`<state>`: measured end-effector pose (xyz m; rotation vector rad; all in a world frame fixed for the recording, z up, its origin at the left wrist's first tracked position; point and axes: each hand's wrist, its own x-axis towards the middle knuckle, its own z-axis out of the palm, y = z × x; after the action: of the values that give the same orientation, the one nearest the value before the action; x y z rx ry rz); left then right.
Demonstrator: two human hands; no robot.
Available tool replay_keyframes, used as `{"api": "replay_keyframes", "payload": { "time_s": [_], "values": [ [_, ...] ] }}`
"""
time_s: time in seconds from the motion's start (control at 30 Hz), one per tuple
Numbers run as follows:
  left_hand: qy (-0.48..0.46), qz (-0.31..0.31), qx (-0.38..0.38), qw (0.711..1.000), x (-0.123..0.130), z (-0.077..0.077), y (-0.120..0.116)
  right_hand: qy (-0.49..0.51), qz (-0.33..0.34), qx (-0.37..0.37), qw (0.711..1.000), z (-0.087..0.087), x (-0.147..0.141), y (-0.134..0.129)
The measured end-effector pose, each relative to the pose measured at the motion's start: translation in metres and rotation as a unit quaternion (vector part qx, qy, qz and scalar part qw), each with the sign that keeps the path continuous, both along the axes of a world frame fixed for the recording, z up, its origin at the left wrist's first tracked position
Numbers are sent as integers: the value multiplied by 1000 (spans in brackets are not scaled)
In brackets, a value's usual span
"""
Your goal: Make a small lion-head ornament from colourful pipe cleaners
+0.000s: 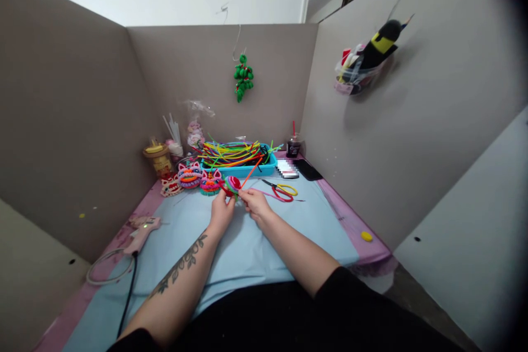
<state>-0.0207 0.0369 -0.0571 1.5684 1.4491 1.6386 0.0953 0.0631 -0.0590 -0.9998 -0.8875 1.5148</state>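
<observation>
A small round craft piece of coiled pipe cleaners (233,183), in red, pink, green and blue, is held over the middle of the table. My left hand (223,208) pinches it from below and the left. Close beside it, my right hand (254,202) has its fingers closed on a pipe cleaner. An orange-red pipe cleaner (252,170) rises from the piece toward the back, and a pink pipe cleaner (268,193) trails right past my right hand. Finished-looking pipe-cleaner animal heads (211,182) sit just left of the piece. My fingers partly hide it.
Scissors (284,191) with red and yellow handles lie right of my hands. Behind stands a blue tray (239,169) heaped with pipe cleaners. A pink glue gun (144,231) with its cable rests at left. A black phone (307,169) and a drink cup (293,147) are at back right.
</observation>
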Motion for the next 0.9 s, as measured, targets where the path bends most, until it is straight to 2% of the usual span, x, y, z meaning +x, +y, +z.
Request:
{"api": "replay_keyframes", "payload": {
  "time_s": [0.27,0.47,0.7,0.9],
  "values": [
    [37,-26,21,999,-3,-4,2,88,120,-128,981,4,11,5],
    [22,-44,1,999,-4,-1,1,115,219,-131,960,5,19,9],
    [-27,-58,-16,998,-5,-3,9,148,219,-115,958,4,17,5],
    [-59,-99,-35,993,-1,-10,13,148,156,-96,972,-1,10,2]
  ]
}}
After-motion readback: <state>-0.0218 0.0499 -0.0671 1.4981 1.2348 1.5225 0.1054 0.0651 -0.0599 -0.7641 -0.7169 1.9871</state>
